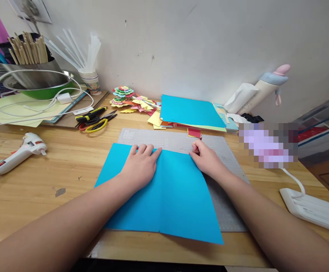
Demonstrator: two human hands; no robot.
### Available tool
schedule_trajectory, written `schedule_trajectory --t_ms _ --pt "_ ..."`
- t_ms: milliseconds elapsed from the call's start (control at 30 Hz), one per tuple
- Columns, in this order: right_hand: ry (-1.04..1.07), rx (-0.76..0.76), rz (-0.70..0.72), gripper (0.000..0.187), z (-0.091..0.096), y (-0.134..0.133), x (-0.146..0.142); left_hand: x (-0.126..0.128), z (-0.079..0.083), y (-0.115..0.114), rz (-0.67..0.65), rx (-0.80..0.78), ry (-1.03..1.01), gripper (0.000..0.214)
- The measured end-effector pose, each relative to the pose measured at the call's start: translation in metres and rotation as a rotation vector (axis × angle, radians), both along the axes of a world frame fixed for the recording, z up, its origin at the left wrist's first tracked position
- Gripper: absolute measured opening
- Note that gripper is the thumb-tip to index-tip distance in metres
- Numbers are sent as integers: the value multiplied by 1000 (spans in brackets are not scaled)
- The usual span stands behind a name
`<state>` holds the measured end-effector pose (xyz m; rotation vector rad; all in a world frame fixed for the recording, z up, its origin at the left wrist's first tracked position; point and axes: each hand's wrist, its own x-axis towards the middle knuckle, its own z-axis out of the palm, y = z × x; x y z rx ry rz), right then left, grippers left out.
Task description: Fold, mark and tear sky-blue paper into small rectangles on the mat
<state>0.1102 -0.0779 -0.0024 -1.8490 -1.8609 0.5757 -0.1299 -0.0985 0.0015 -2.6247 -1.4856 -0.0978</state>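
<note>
A blue sheet of paper (170, 196) lies on a grey cutting mat (227, 204) on the wooden table, with a vertical fold line down its middle. My left hand (141, 164) rests flat on the sheet's far edge, fingers stretched out. My right hand (205, 158) sits at the sheet's far right corner, fingers curled in a pinch around a small reddish thing that I cannot make out.
A stack of coloured paper (191, 111) and folded paper flowers (123, 94) lie behind the mat. Scissors (96, 121) and a glue gun (19, 151) are at the left, a white power strip (312, 207) at the right. Bowls, sticks and a cable fill the far left.
</note>
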Motion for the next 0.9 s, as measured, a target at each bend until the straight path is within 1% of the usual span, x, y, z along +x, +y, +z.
schedule_trajectory --t_ms 133,233,367,467,567,700,767,900 --pt "23 -20 -25 19 -2 -2 1 0 1 -1 8 -5 -7 44" --pt "74 -15 -51 19 -4 -2 7 0 2 -1 10 -17 -12 44" --pt "196 -16 -74 27 0 -10 16 -1 1 0 22 -29 -25 44" --pt "265 -25 -44 32 4 -21 14 -2 4 -1 38 -28 -29 44" --pt "302 41 -54 31 6 -25 4 -2 10 -3 53 -19 -25 44" --pt "321 160 -134 29 4 -17 -8 -1 16 -2 54 -16 -8 39" --pt "310 165 -149 28 1 -11 -10 -1 13 0 59 -15 0 38" --pt "244 147 -166 24 -5 -4 -6 1 2 -1 85 15 -9 43"
